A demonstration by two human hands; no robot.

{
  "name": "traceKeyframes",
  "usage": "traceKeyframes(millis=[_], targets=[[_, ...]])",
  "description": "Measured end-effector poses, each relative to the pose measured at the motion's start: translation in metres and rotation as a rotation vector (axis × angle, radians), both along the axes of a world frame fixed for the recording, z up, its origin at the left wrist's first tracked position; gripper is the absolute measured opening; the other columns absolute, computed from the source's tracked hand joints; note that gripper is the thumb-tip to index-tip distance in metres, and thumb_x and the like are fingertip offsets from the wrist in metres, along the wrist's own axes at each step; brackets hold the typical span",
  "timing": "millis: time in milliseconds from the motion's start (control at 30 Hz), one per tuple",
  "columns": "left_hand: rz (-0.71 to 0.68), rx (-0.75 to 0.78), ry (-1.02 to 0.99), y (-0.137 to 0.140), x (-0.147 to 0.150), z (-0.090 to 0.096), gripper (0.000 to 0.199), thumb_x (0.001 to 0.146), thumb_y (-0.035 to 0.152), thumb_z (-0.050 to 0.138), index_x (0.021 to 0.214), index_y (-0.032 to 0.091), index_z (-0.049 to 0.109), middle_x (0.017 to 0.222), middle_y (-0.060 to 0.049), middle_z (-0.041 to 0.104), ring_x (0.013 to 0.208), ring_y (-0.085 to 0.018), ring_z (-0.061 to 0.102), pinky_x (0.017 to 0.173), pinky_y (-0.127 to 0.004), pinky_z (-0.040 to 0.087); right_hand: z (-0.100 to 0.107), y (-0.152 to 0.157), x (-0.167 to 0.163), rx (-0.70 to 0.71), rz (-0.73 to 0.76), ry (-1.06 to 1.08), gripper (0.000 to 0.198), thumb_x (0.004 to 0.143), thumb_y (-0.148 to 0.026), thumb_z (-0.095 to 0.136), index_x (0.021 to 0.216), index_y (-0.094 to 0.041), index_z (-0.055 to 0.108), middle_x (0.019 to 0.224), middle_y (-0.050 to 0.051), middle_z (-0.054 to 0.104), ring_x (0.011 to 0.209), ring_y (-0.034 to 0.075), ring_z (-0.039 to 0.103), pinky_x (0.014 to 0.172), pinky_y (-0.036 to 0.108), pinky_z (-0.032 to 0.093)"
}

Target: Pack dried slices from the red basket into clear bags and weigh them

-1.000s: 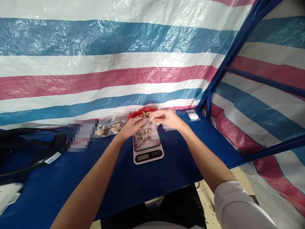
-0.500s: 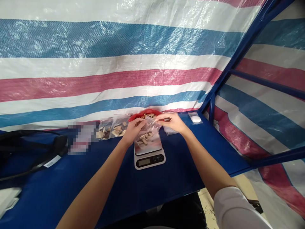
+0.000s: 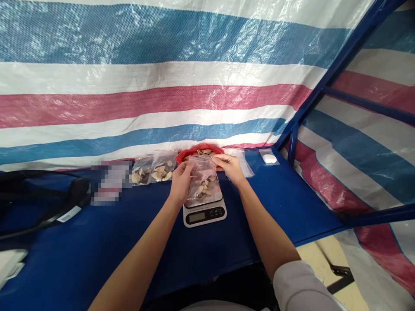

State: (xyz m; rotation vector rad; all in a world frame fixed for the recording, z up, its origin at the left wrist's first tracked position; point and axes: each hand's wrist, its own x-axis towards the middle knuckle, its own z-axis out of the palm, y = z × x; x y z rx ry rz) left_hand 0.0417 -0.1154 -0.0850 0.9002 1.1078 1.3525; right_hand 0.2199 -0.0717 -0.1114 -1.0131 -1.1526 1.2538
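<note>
Between my two hands is a clear zip bag point(image 3: 198, 177) with several pale dried slices point(image 3: 205, 188) in its lower part. My left hand point(image 3: 181, 178) pinches the bag's upper left side. At the top right corner, my right hand point(image 3: 228, 166) grips it between thumb and fingers. Under the bag sits a white kitchen scale point(image 3: 205, 216) with a dark display strip; whether the bag rests on its plate I cannot tell. Just behind, a red bag point(image 3: 186, 152) lies open with more of the slices inside.
Two filled zip bags point(image 3: 162, 170) lie left of the red bag. Flat clear bags point(image 3: 248, 168) are to the right, near a small white rounded object point(image 3: 269, 158) on a clear bag. Black straps point(image 3: 74, 194) cover the left of the blue table point(image 3: 155, 276). Striped sheeting point(image 3: 145, 108) stands behind.
The zip bag now hangs flatter and more upright, its top edge stretched between my hands. My right hand has come nearer to the left one. The camera view has shifted slightly.
</note>
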Motion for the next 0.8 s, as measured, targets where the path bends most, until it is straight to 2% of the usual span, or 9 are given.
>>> traceKeyframes(millis=[167, 333, 500, 633, 800], targets=[[-0.045, 0.075, 0.028, 0.008, -0.005, 0.0, 0.038, 0.071, 0.05, 0.083, 0.078, 0.015, 0.072, 0.075, -0.002, 0.069, 0.062, -0.012, 0.06, 0.061, -0.025, 0.05, -0.004, -0.002, -0.008, -0.013, -0.024, 0.076, 0.045, 0.066, -0.055, 0.087, 0.096, -0.021, 0.081, 0.093, 0.004, 0.078, 0.086, 0.02, 0.072, 0.073, 0.031, 0.063], [-0.027, 0.159, 0.043, 0.015, -0.008, -0.015, 0.032, 0.074, 0.047, 0.082, 0.075, 0.016, 0.074, 0.071, -0.001, 0.069, 0.062, -0.012, 0.058, 0.06, -0.024, 0.047, -0.013, -0.004, -0.007, -0.071, 0.021, 0.101, 0.044, 0.065, -0.057, 0.087, 0.088, -0.02, 0.081, 0.082, 0.002, 0.076, 0.074, 0.019, 0.07, 0.066, 0.032, 0.063], [-0.014, 0.131, 0.077, 0.016, -0.016, -0.027, 0.03, 0.074, 0.046, 0.083, 0.074, 0.018, 0.074, 0.065, 0.0, 0.067, 0.056, -0.012, 0.056, 0.056, -0.024, 0.045, -0.017, -0.006, -0.005, -0.064, 0.046, 0.059, 0.041, 0.067, -0.057, 0.086, 0.085, -0.021, 0.08, 0.078, 0.002, 0.076, 0.073, 0.019, 0.071, 0.065, 0.032, 0.063], [0.002, 0.155, 0.093, 0.015, -0.024, -0.027, 0.027, 0.071, 0.043, 0.085, 0.072, 0.018, 0.076, 0.065, -0.001, 0.07, 0.056, -0.012, 0.057, 0.055, -0.024, 0.045, -0.018, -0.008, -0.006, -0.066, 0.045, 0.052, 0.041, 0.066, -0.057, 0.087, 0.084, -0.021, 0.079, 0.076, 0.002, 0.075, 0.072, 0.019, 0.071, 0.064, 0.031, 0.063], [0.001, 0.117, 0.131, 0.014, -0.029, -0.026, 0.027, 0.067, 0.044, 0.086, 0.071, 0.018, 0.078, 0.06, -0.001, 0.068, 0.049, -0.011, 0.053, 0.047, -0.024, 0.041, -0.018, -0.009, -0.006, -0.072, 0.032, 0.022, 0.043, 0.064, -0.059, 0.087, 0.081, -0.021, 0.078, 0.075, 0.002, 0.074, 0.069, 0.019, 0.069, 0.062, 0.032, 0.063]])
